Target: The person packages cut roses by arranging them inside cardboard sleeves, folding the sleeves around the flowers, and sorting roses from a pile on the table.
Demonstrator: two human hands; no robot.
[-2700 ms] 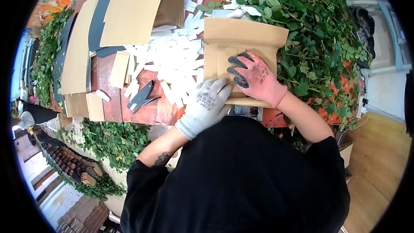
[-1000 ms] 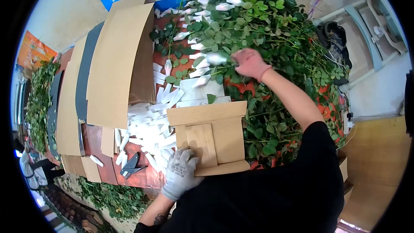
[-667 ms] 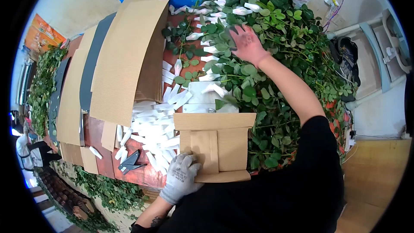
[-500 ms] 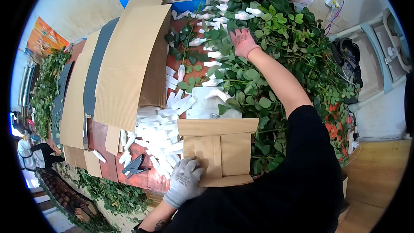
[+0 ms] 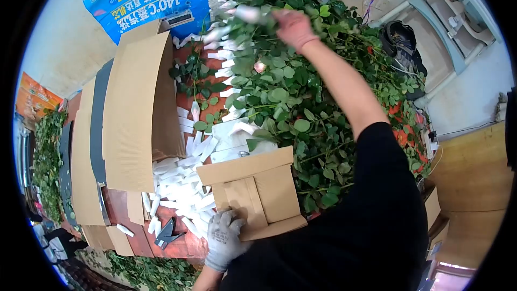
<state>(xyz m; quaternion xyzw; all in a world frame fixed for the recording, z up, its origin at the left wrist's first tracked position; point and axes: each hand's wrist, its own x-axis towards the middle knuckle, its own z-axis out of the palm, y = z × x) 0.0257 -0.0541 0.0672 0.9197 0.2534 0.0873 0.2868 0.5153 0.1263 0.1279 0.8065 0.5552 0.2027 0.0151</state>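
Observation:
My left hand (image 5: 223,237), in a grey glove, is closed on the lower left edge of a small cardboard box (image 5: 274,191) with folded flaps. At the top of the leafy rose stems (image 5: 291,94), my right hand (image 5: 293,29) wears a pink glove and is blurred by motion. Its fingers appear closed round a rose stem, whose white-sleeved head (image 5: 247,13) is smeared to the left. Other white-sleeved rose heads (image 5: 229,70) line the left side of the pile. One pink bloom (image 5: 260,67) shows bare among the leaves.
Loose white sleeves (image 5: 183,186) lie heaped left of the small box, near a black stapler (image 5: 168,234). Large cardboard sheets (image 5: 134,113) stand farther left. A metal plate (image 5: 229,143) lies behind the box. Shoes (image 5: 404,48) rest on a chair at right.
My right hand has lifted up and away from the pile, and a rose head moves with it. The view has shifted; the small box now sits slightly tilted, my left hand still on it.

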